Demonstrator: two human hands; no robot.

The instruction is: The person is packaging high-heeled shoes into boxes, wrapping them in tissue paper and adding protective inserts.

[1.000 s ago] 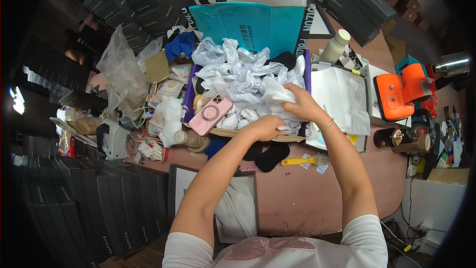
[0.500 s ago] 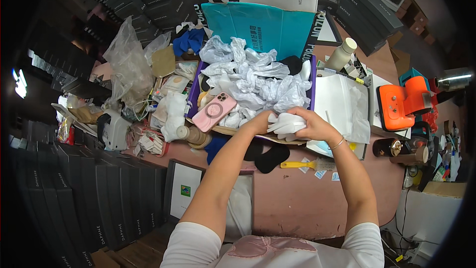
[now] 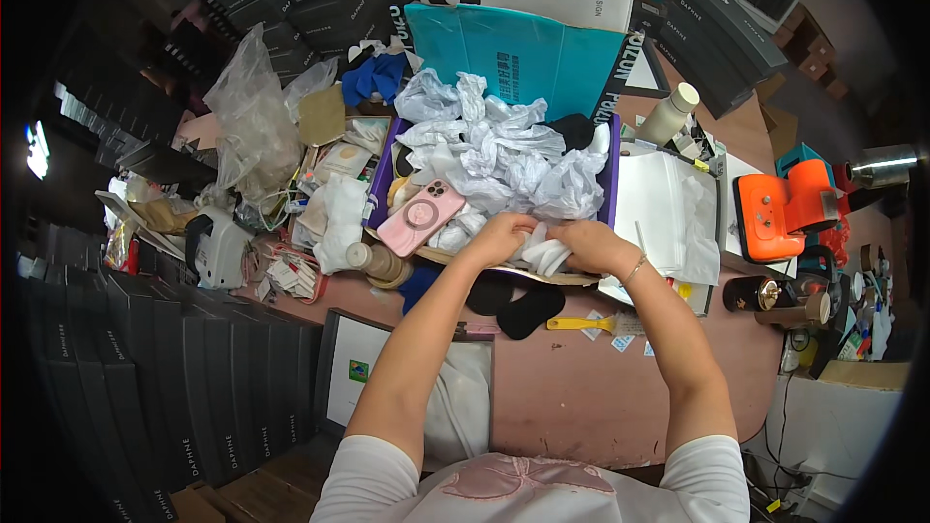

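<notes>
Both hands meet at the front edge of a purple-sided box (image 3: 612, 196) filled with crumpled white tissue or thin plastic (image 3: 504, 150). A bundle of soft white folded pieces (image 3: 544, 256) lies between them; their exact kind does not show. My left hand (image 3: 502, 238) is closed at the bundle's left end, its fingertips partly hidden among the white stuff. From the right, my right hand (image 3: 593, 248) grips the bundle with curled fingers, back of the hand upward. Left of my hands, a pink phone (image 3: 421, 217) with a ring on its back rests on the box's contents.
Black insole-shaped pieces (image 3: 531, 314) and a yellow-handled brush (image 3: 581, 323) lie before the box. A tray with white paper (image 3: 651, 208), a pale bottle (image 3: 670, 114) and an orange device (image 3: 780, 213) stand at right. Dark boxes (image 3: 194, 378) are stacked at left, near a clear plastic bag (image 3: 250, 121).
The white bundle has gone from held up and fanned above the box edge to lower among the tissue. My right hand has turned over it, and my left hand has moved in slightly.
</notes>
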